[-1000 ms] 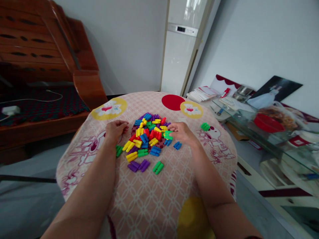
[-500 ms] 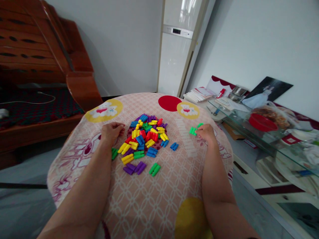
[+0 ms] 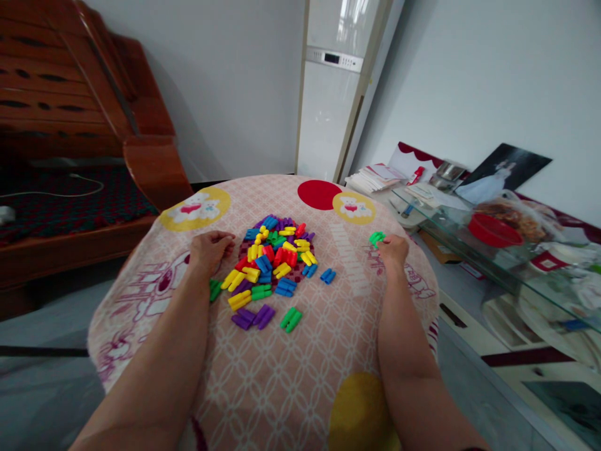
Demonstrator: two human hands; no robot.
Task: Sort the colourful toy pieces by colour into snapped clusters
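Observation:
My left hand (image 3: 211, 250) rests at the left edge of a loose pile of plastic building blocks (image 3: 280, 256). Its fingers are curled together, and nothing shows between them. Partly behind my left wrist lies a green block (image 3: 215, 289). Away to the right, my right hand (image 3: 393, 250) pinches green blocks (image 3: 376, 238) that sit close together on the tablecloth; how many pieces are there is hard to make out. The pile mixes red, yellow, blue, purple and green pieces. Nearer to me lie a purple pair (image 3: 253, 317) and a green block (image 3: 292, 319); a blue block (image 3: 328, 275) sits right of the pile.
A patterned cloth (image 3: 277, 388) covers the round table. To the right stands a glass-topped cabinet (image 3: 498, 269) with a red bowl (image 3: 495, 230), papers and a photo. A wooden sofa (image 3: 154, 163) is at the left, and a tall white air conditioner (image 3: 326, 119) stands behind.
My right hand has shifted slightly right. The green pieces by it, earlier seen as two apart, now sit together in one small cluster. My left hand and the pile look the same.

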